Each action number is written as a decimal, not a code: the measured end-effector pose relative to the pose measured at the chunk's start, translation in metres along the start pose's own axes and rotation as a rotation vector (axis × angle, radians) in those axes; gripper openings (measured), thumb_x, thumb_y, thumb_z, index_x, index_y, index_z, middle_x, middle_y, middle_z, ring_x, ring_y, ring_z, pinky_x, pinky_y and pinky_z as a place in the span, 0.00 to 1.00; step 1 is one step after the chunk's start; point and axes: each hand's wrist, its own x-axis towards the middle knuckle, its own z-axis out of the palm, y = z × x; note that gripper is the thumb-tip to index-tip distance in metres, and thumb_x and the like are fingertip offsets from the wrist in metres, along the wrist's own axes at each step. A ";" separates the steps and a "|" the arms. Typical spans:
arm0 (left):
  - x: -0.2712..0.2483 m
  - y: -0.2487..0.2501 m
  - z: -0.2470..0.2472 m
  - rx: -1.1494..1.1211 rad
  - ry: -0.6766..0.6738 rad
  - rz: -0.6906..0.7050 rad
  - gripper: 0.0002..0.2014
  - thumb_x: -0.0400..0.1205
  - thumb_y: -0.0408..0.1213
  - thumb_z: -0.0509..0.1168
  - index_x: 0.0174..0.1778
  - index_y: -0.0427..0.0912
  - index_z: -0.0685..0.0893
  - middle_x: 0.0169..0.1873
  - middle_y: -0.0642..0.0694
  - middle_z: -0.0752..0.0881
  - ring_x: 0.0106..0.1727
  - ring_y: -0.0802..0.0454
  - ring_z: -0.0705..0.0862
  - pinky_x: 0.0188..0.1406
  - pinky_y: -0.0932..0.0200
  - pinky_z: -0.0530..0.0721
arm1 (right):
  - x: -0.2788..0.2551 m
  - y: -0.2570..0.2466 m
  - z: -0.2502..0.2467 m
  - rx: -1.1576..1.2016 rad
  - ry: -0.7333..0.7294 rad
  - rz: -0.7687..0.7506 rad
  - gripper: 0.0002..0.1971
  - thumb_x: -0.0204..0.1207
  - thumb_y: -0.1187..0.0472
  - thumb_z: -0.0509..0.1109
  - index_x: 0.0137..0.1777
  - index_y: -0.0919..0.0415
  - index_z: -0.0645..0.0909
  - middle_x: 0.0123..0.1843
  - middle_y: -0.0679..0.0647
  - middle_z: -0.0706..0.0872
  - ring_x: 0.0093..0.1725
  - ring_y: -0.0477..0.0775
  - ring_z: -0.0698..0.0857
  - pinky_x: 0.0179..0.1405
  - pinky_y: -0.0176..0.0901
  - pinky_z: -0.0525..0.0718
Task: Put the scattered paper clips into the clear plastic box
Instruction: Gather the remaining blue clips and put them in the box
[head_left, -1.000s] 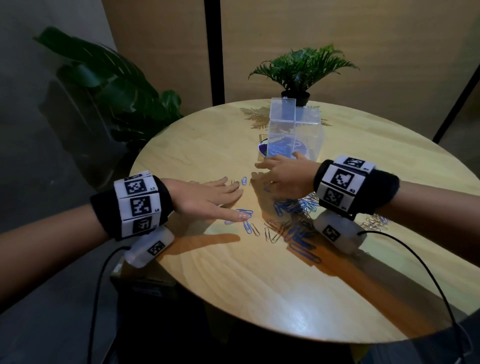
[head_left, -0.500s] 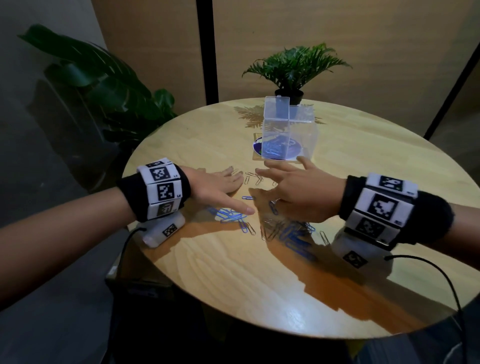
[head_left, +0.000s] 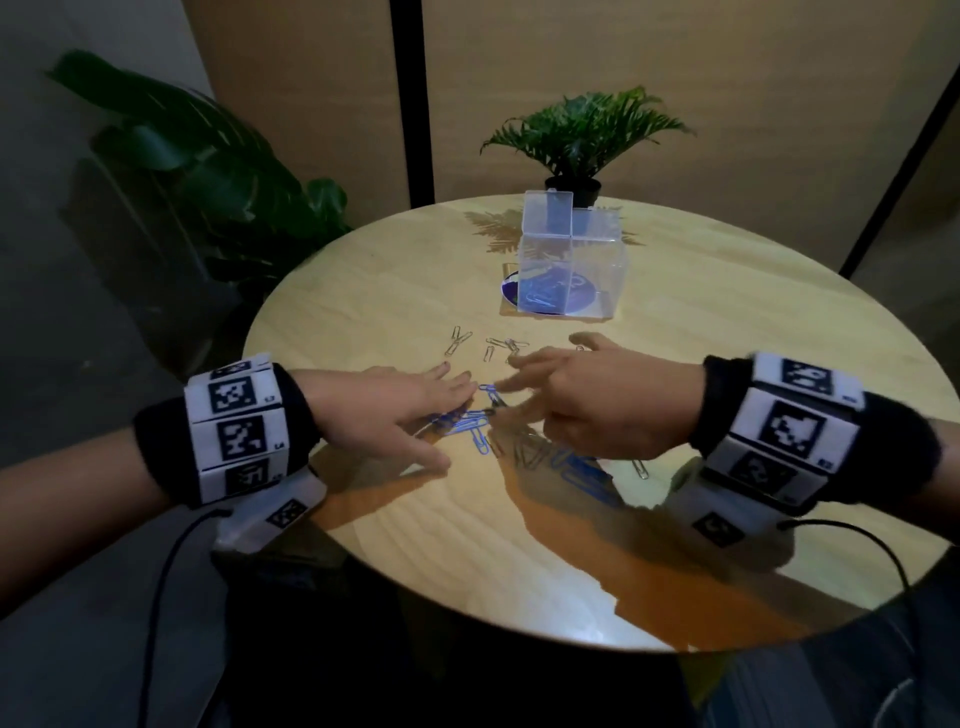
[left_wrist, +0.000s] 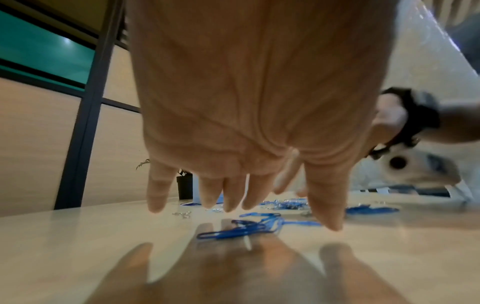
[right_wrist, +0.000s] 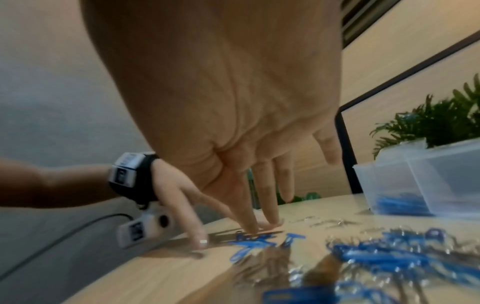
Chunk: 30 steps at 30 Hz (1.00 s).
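Both hands, left (head_left: 387, 415) and right (head_left: 592, 402), flat with fingers spread on the surface (head_left: 519, 561), gripping nothing, probably raking the clips (head_left: 470, 423) between and under them into a pile; box (head_left: 569, 270) open just beyond right hand.

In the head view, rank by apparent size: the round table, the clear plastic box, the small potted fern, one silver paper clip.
1. Round table, by far the largest.
2. Small potted fern and clear plastic box look about alike; the fern stands farther back, so I won't rank them.
3. Silver paper clip, smallest.
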 end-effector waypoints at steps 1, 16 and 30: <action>0.004 0.000 0.000 -0.004 0.059 0.019 0.41 0.82 0.53 0.61 0.84 0.45 0.47 0.84 0.46 0.47 0.85 0.53 0.45 0.83 0.56 0.52 | -0.006 -0.003 0.001 0.006 -0.026 -0.043 0.22 0.83 0.55 0.50 0.77 0.46 0.67 0.83 0.48 0.63 0.82 0.52 0.60 0.75 0.65 0.64; 0.017 0.004 -0.006 0.048 0.313 0.056 0.20 0.76 0.47 0.71 0.64 0.48 0.85 0.53 0.44 0.86 0.55 0.45 0.83 0.55 0.49 0.80 | -0.048 0.043 0.010 0.019 -0.260 0.045 0.26 0.85 0.55 0.54 0.80 0.35 0.57 0.86 0.41 0.40 0.85 0.41 0.42 0.82 0.62 0.51; 0.016 0.056 0.001 0.319 0.032 0.207 0.30 0.87 0.43 0.46 0.83 0.52 0.40 0.84 0.58 0.39 0.84 0.55 0.36 0.77 0.27 0.53 | -0.062 0.027 0.018 0.039 -0.228 0.069 0.24 0.85 0.54 0.52 0.80 0.37 0.59 0.85 0.38 0.46 0.85 0.42 0.40 0.82 0.65 0.48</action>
